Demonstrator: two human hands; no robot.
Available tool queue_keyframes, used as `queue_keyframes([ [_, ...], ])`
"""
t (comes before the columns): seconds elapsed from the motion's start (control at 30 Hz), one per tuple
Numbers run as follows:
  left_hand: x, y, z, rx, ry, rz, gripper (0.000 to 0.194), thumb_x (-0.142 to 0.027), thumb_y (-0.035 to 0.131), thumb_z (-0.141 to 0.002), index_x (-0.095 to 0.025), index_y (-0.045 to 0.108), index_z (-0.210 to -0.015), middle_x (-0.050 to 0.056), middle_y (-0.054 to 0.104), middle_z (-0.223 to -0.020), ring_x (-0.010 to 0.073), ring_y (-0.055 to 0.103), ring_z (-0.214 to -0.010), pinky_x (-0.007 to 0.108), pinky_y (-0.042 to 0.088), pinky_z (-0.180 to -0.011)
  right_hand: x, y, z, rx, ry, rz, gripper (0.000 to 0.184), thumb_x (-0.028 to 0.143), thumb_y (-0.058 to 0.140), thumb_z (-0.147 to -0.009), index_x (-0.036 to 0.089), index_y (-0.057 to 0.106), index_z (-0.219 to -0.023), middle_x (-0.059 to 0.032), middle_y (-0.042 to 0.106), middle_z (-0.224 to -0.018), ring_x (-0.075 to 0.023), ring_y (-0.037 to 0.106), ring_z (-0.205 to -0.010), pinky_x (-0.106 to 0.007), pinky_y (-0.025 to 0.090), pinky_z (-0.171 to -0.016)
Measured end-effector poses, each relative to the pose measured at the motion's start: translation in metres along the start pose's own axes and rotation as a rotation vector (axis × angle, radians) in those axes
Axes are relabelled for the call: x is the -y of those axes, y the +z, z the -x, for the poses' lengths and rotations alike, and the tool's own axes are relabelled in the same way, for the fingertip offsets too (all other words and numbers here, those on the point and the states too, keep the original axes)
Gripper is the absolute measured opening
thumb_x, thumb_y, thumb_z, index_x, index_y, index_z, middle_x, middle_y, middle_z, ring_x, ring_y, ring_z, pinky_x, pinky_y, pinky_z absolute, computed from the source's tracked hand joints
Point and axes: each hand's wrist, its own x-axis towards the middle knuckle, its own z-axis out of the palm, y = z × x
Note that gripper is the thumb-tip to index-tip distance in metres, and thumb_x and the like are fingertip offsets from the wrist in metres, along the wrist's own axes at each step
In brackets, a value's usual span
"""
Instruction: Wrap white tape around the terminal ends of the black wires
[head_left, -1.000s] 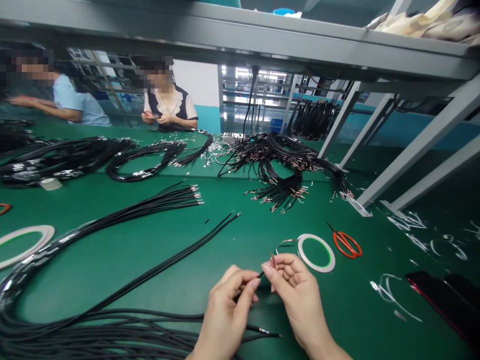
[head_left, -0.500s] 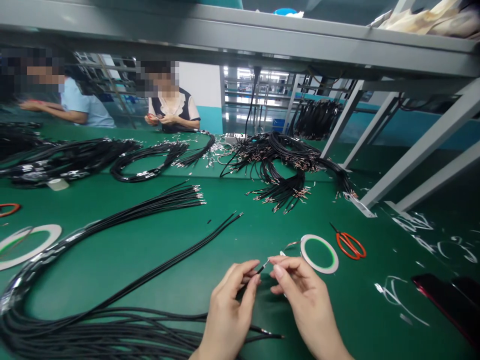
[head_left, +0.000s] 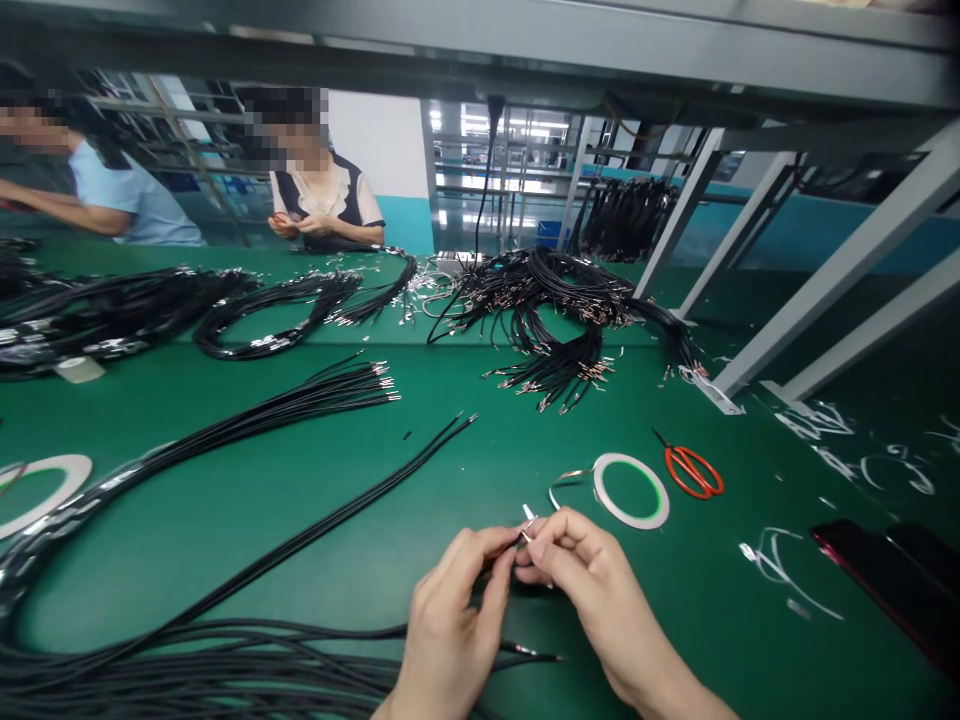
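Observation:
My left hand (head_left: 457, 610) pinches the end of a thin black wire (head_left: 500, 557) low in the middle of the view. My right hand (head_left: 581, 575) meets it from the right, thumb and fingers pinched on a small metal piece (head_left: 528, 518) at the wire's tip. Both hands hover just above the green table (head_left: 225, 520). A roll of white tape (head_left: 631, 490) with a loose tail lies just beyond my right hand. A black wire with a metal tip (head_left: 525, 653) lies below my hands, coming from a bundle of black wires (head_left: 187, 665) at the lower left.
Orange scissors (head_left: 694, 470) lie right of the tape. A dark phone (head_left: 889, 590) sits at the right edge. Piles of black wires (head_left: 555, 310) cover the far table. Another tape roll (head_left: 41, 485) lies left. Two people work across the table under a grey shelf frame (head_left: 832, 275).
My hands have closed together, so the right fingers now touch the wire's tip. The view has shifted slightly downward.

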Motion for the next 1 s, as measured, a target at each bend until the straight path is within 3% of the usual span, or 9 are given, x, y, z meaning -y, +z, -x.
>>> queue_keyframes([
  [0.6, -0.0012, -0.0008, -0.0006, 0.05, 0.034, -0.045, 0.035, -0.008, 0.05, -0.087, -0.024, 0.061, -0.117, 0.004, 0.064, -0.086, 0.0146, 0.062, -0.076, 0.023, 0.052, -0.069, 0.0014, 0.0031, -0.0024, -0.022, 0.02, -0.024, 0.022, 0.035, 0.07, -0.077, 0.016, 0.06, -0.07, -0.0036, 0.066, -0.086, -0.0159, 0.064, -0.075, -0.028, 0.053, -0.07],
  [1.0, -0.0004, 0.0001, 0.0002, 0.03, 0.019, -0.052, 0.035, -0.008, 0.052, -0.087, -0.023, 0.057, -0.118, 0.003, 0.063, -0.092, 0.0131, 0.062, -0.08, 0.022, 0.051, -0.072, 0.002, 0.002, -0.0034, 0.005, 0.013, -0.011, 0.018, 0.029, 0.068, -0.08, 0.016, 0.059, -0.069, -0.0017, 0.063, -0.078, -0.0151, 0.063, -0.073, -0.027, 0.052, -0.07],
])
